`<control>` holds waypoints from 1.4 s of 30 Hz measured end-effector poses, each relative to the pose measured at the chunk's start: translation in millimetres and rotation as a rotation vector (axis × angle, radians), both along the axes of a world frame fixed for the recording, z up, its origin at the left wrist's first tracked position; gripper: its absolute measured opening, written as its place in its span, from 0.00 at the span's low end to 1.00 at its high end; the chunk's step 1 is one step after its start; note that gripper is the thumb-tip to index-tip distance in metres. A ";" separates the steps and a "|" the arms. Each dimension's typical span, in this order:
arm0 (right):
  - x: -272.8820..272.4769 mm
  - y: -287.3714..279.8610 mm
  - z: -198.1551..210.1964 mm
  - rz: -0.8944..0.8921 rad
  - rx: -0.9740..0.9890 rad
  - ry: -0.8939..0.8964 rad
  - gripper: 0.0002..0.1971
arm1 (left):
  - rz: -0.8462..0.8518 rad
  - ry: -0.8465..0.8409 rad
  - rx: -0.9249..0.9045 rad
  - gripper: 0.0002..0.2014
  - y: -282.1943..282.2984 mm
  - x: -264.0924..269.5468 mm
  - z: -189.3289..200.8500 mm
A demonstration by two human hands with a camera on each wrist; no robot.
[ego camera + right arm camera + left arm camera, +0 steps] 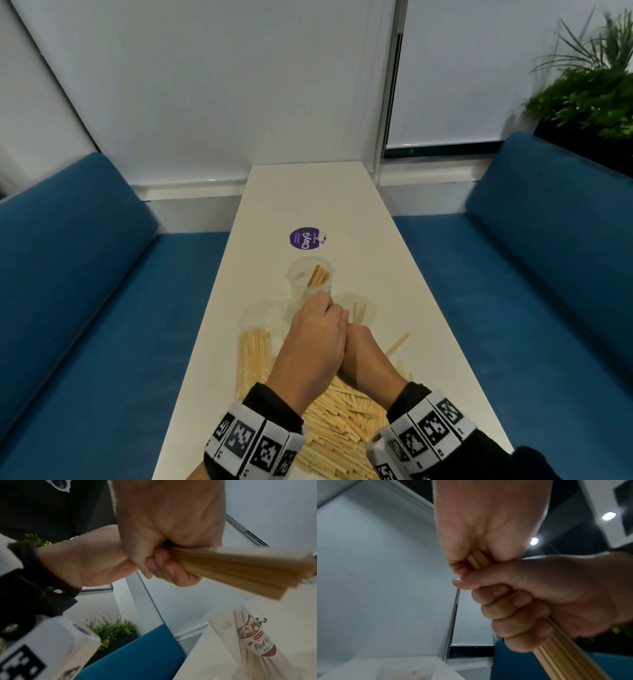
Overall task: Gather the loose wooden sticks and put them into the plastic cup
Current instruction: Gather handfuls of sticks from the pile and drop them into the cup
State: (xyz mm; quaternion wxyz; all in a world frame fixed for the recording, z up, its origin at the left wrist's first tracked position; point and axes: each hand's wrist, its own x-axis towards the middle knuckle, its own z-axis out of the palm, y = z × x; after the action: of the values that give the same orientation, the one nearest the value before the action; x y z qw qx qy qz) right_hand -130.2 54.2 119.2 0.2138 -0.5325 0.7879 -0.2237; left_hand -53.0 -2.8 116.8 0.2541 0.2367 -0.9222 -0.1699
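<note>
Both hands met above the counter [394, 240] — the left hand [317, 337] and right hand [364, 356] each had fingers [510, 609] clamped on one bundle of wooden sticks [248, 572]. Just beyond stood the plastic cup [310, 279], a few sticks inside — loose sticks [339, 431] lay heaped below the wrists.

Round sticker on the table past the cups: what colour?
Purple, with white lettering; the sticker shows best in the head view.

Office lounge booth: blue benches [85, 274], white table [308, 192].
</note>
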 end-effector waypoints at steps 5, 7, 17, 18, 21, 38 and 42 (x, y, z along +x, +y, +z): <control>-7.6 6.6 -8.3 -0.129 -0.310 -0.486 0.21 | -0.048 0.203 0.496 0.26 -3.8 13.5 0.1; -12.8 10.0 -0.5 -0.210 -0.486 -0.612 0.26 | -0.032 0.227 0.640 0.29 -5.9 22.3 -5.3; -10.9 2.4 -3.0 -0.105 -0.633 -0.749 0.24 | -0.201 0.085 0.645 0.09 -3.0 11.0 0.2; -10.7 2.3 -3.2 -0.118 -0.625 -0.747 0.23 | -0.207 0.072 0.662 0.07 -4.8 8.6 0.2; -14.8 2.5 -6.5 -0.148 -0.591 -0.736 0.18 | -0.243 -0.021 0.644 0.05 -9.6 3.1 -5.2; -80.4 89.5 -74.2 -0.598 -0.385 -0.554 0.03 | 0.261 -0.003 0.547 0.03 -161.1 -98.7 -19.7; -88.6 103.4 -90.1 -0.638 -0.327 -0.532 0.05 | 0.255 -0.393 0.461 0.11 -173.3 -117.8 -50.9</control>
State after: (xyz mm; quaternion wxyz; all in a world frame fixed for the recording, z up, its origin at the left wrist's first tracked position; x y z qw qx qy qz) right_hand -218.8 157.6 29.2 0.2425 -0.2136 0.7844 -0.5294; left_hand -170.8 -176.2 65.9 0.0304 0.4297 -0.8538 -0.2923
